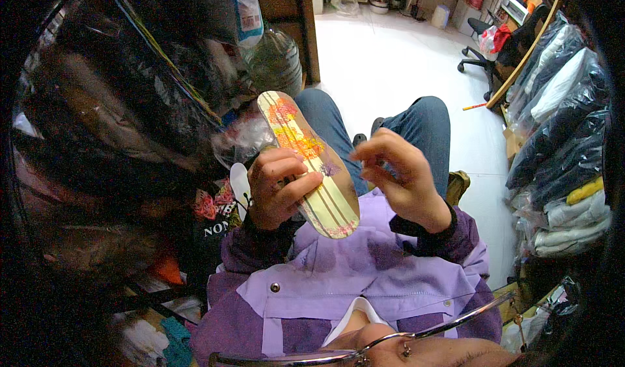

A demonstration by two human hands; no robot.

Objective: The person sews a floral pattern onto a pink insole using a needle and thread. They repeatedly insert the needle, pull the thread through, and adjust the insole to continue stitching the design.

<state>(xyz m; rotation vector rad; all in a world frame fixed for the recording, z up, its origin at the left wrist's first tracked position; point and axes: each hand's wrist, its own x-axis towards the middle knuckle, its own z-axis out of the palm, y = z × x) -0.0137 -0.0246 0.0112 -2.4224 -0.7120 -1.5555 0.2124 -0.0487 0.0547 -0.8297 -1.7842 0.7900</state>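
Note:
A shoe insole (337, 209) with cream and brown stripes slants in front of my chest. Orange, yellow, pink and purple stitched-looking motifs run along its face. My left hand (278, 186) grips its left edge, thumb on the patterned side. My right hand (407, 174) is raised just right of the insole, apart from it, fingers curled and thumb close to the index finger. Blur hides whether anything thin is between those fingertips. Beside my left wrist stands a white insole-shaped piece (239, 186) with dark marks, partly hidden by the hand.
Dark bundles in clear plastic (97, 98) crowd the left, next to a large plastic bottle (276, 64) and a black bag (210, 240) bearing writing. Plastic-wrapped folded clothes (552, 123) line the right. An office chair (481, 64) stands on the white floor (381, 59) beyond my knees (425, 123).

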